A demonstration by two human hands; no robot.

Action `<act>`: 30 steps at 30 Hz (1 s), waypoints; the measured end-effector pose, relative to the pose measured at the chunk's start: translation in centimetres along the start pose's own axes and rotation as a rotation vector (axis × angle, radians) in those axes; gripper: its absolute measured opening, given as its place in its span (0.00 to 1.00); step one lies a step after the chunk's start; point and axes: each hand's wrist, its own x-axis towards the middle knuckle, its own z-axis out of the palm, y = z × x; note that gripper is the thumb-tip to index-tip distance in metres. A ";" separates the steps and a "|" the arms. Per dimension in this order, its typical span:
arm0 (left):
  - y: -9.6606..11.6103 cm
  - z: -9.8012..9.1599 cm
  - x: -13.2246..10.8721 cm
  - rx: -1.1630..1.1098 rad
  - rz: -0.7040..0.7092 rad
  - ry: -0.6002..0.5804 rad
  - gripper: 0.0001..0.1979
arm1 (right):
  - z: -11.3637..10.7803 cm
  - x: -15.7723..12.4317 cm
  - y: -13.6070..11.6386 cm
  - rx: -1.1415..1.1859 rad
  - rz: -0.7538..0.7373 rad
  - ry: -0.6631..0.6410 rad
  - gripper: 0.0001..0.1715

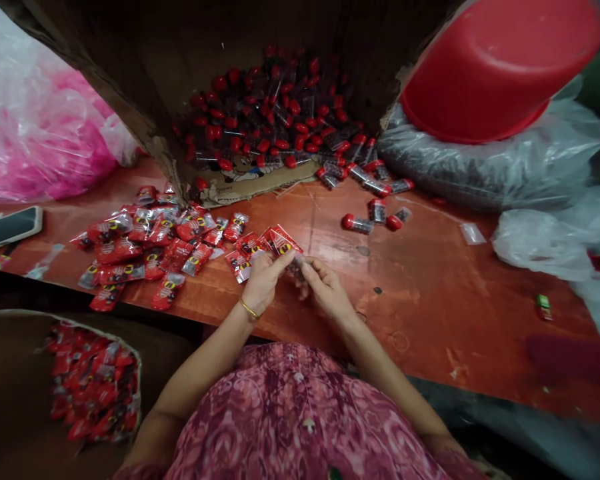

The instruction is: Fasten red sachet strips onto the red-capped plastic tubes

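My left hand (261,285), with a gold bangle at the wrist, is closed on a small red printed packet (296,261), thumb on top. My right hand (327,288) pinches the near edge of the same packet. Something dark shows between my fingers, partly hidden and blurred. Beside my left fingers lie several flat red printed packets (278,237) on the reddish table (430,300). To the left is a pile of filled red packets (165,257). Small clear tubes with red caps and dark contents (367,179) spill out of a tipped cardboard box (245,190).
A phone (10,229) and a plastic bag of pink material (45,133) sit at left. Below the table edge, another carton (139,373) holds red packets. At right are a red tub (495,67) on a bag of dark material (455,167), and crumpled plastic bags (540,243).
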 end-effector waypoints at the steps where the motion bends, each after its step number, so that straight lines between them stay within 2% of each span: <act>1: 0.0 0.0 0.0 0.007 0.001 0.011 0.16 | -0.1 -0.1 0.0 0.040 0.007 0.018 0.24; 3: -0.2 0.0 -0.2 0.022 0.001 -0.003 0.17 | -0.3 -0.4 0.0 0.076 -0.013 0.106 0.23; 5: -0.5 0.1 -0.4 0.037 -0.016 -0.071 0.18 | -0.6 -0.4 0.2 0.069 -0.038 0.185 0.21; 9: -1.0 0.1 -0.7 -0.036 -0.035 -0.144 0.19 | -0.5 0.8 0.6 0.078 -0.027 0.177 0.21; 12: -1.0 -0.1 -0.8 -0.112 -0.089 -0.090 0.17 | 0.6 2.1 0.8 0.064 -0.034 0.159 0.26; 15: 0.5 -1.3 -0.5 -0.141 -0.181 0.042 0.13 | 0.9 3.5 0.2 -0.138 -0.138 0.131 0.27; 17: 2.7 -3.0 0.5 -0.162 -0.192 0.104 0.09 | -0.5 4.8 -0.5 -0.423 -0.207 0.171 0.27; 18: 4.0 -4.2 1.3 -0.185 -0.159 0.164 0.08 | -1.8 5.5 -0.9 -0.601 -0.227 0.232 0.27; 21: 8.4 -8.0 3.7 -0.295 0.053 0.466 0.10 | -6.8 7.5 -1.4 -1.121 -0.219 0.493 0.26; 22: 9.6 -9.0 4.2 -0.331 0.104 0.545 0.14 | -8.4 7.9 -1.2 -1.235 -0.199 0.522 0.26; 24: 10.8 -10.0 4.6 -0.334 0.191 0.595 0.20 | -10.4 8.4 -0.3 -1.380 -0.192 0.455 0.24; 25: 10.6 -9.9 4.6 -0.293 0.208 0.589 0.21 | -10.7 8.3 0.2 -1.420 -0.214 0.398 0.24; 27: 9.0 -8.6 4.2 -0.091 0.218 0.540 0.20 | -10.0 7.5 1.4 -1.457 -0.273 0.293 0.24; 28: 7.7 -7.7 4.1 0.092 0.225 0.489 0.18 | -9.1 6.7 1.9 -1.465 -0.297 0.263 0.25; 30: 4.6 -5.6 3.9 0.596 0.271 0.330 0.17 | -7.0 5.0 2.5 -1.477 -0.316 0.238 0.26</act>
